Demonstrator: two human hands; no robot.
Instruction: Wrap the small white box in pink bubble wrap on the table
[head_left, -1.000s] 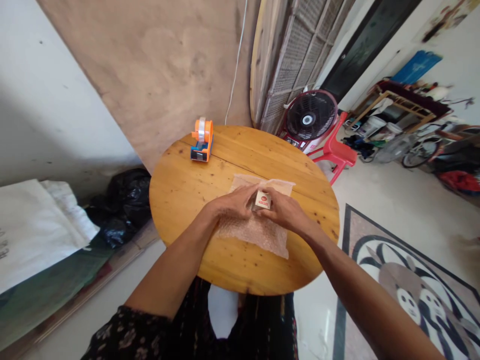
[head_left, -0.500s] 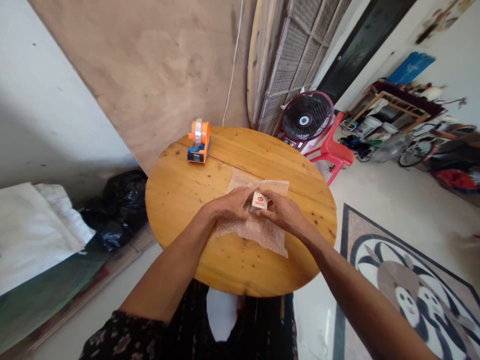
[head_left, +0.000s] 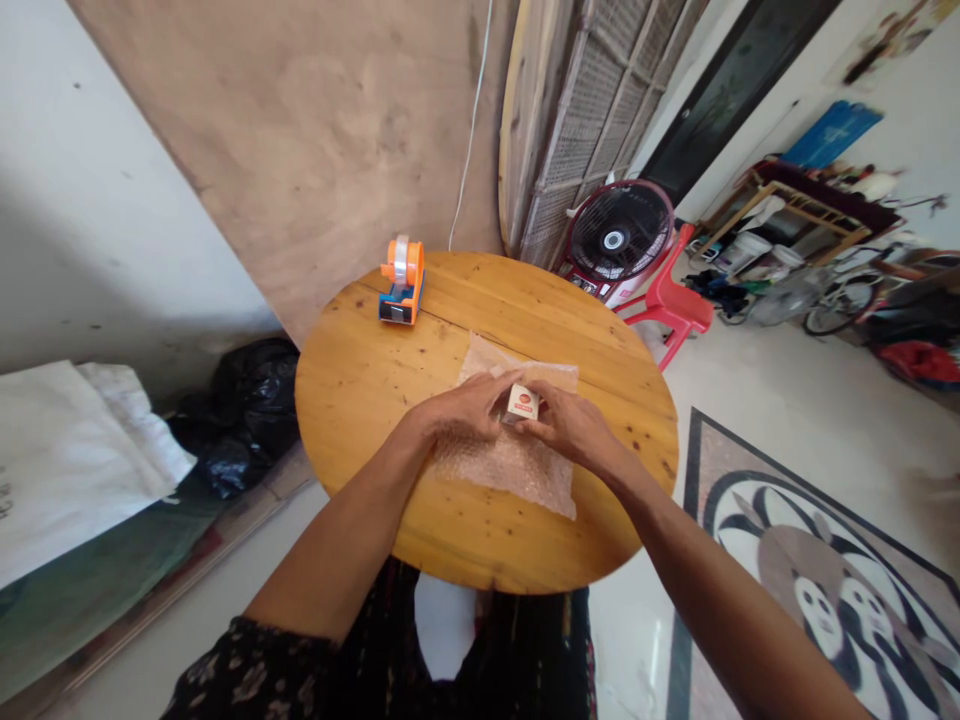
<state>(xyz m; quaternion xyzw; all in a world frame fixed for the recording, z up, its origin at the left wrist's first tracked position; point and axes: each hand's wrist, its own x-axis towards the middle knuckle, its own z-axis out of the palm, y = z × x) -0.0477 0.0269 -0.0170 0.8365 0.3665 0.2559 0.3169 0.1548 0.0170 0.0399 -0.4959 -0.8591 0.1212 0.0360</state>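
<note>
A small white box (head_left: 523,402) with red print on its top rests on a sheet of pinkish bubble wrap (head_left: 529,478), spread on a round wooden table (head_left: 480,550). From the left, my left hand (head_left: 472,405) curves about the box, index finger at its far side and thumb nearer me. My right hand (head_left: 566,420) grips the box's right side between thumb and fingers. Parts of both hands' fingertips are hidden behind the box and wrap. Toward the table's far left edge stands an orange and blue tape dispenser (head_left: 403,285) with a roll of clear tape.
Beyond the table are a dark red fan (head_left: 619,235) and a red plastic chair (head_left: 671,300). Black plastic bags (head_left: 240,420) and a white sack (head_left: 75,470) lie at the left. On the right floor is a panda-patterned panel (head_left: 817,570).
The view has shifted slightly, so everything sits a little farther right. Both hands stay about the box, with hardly any visible movement.
</note>
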